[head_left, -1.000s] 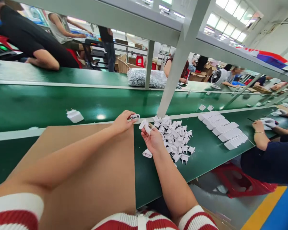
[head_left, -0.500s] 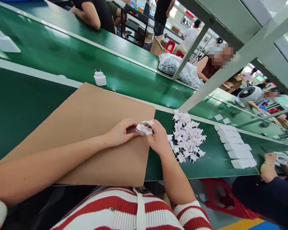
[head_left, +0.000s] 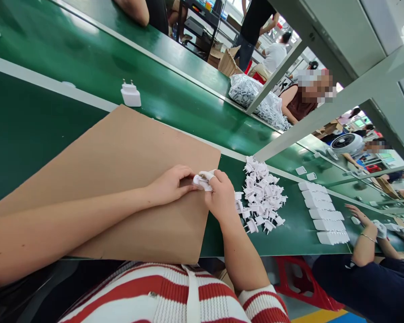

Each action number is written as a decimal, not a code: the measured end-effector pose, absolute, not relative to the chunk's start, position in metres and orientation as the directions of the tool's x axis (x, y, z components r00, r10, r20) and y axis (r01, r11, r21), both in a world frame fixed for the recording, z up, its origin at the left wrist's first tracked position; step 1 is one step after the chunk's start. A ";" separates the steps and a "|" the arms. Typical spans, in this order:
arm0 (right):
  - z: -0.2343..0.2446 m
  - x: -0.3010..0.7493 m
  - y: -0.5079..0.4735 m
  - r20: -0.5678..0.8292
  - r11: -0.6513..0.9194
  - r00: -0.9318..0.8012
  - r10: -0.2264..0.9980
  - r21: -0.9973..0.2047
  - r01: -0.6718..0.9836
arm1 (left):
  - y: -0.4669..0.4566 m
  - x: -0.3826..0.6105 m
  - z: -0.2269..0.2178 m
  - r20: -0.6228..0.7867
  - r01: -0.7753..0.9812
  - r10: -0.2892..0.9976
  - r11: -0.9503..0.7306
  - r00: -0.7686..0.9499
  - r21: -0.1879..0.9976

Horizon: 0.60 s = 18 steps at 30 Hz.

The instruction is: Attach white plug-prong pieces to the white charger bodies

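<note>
A small white plastic plug part (head_left: 198, 180) is pinched between my two hands, over the right side of a brown cardboard sheet (head_left: 134, 152). The fingertips of my left hand (head_left: 171, 184) close on its left end. My right hand (head_left: 222, 195), with white covers on the thumb and a finger, grips it from the right; these fingers hide much of the part. Just right of that hand lies a heap of white plug pieces with pins (head_left: 264, 193) on the green bench.
A white two-pin charger (head_left: 131, 96) stands on the green conveyor (head_left: 175, 103) beyond the cardboard. Rows of white housings (head_left: 326, 217) lie to the right, beside a co-worker's arm (head_left: 365, 244). A metal post (head_left: 286, 134) rises behind the heap. A bag of parts (head_left: 256, 98) sits farther back.
The camera view has shifted slightly. My hands stay together on the plug part, with the right fingers now closer around it. The co-worker at right has raised an open hand.
</note>
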State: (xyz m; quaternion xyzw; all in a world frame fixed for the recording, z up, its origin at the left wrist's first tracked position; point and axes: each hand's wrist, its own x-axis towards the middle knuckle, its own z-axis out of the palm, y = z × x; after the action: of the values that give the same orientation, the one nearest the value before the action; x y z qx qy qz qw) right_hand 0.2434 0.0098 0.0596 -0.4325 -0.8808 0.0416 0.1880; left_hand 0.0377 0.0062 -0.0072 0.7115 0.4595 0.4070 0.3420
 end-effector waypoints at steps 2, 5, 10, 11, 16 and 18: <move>0.061 0.240 0.009 0.245 0.608 -0.560 0.791 -0.216 0.764 | 0.006 0.038 -0.009 0.274 0.375 0.930 -0.351 0.243 0.858; 0.065 0.235 0.008 0.175 0.577 -0.552 0.815 -0.173 0.798 | 0.005 0.038 -0.008 0.276 0.373 0.929 -0.354 0.246 0.857; 0.072 0.228 0.007 0.124 0.537 -0.522 0.844 -0.170 0.827 | 0.003 0.038 -0.002 0.239 0.398 0.945 -0.311 0.222 0.863; 0.073 0.228 0.006 0.120 0.521 -0.507 0.854 -0.176 0.835 | 0.002 0.039 -0.001 0.226 0.406 0.949 -0.300 0.222 0.863; 0.071 0.228 0.000 0.099 0.498 -0.489 0.867 -0.237 0.834 | -0.005 0.044 -0.003 0.147 0.423 0.971 -0.214 0.187 0.881; 0.070 0.232 -0.002 0.102 0.495 -0.486 0.868 -0.259 0.829 | -0.004 0.044 -0.004 0.088 0.439 0.980 -0.159 0.177 0.884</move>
State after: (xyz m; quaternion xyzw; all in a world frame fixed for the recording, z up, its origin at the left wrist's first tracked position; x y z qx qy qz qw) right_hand 0.2319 -0.0025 0.0704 -0.4950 -0.8574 0.0876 0.1102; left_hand 0.0441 -0.0037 -0.0043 0.6699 0.5298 0.3614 0.3742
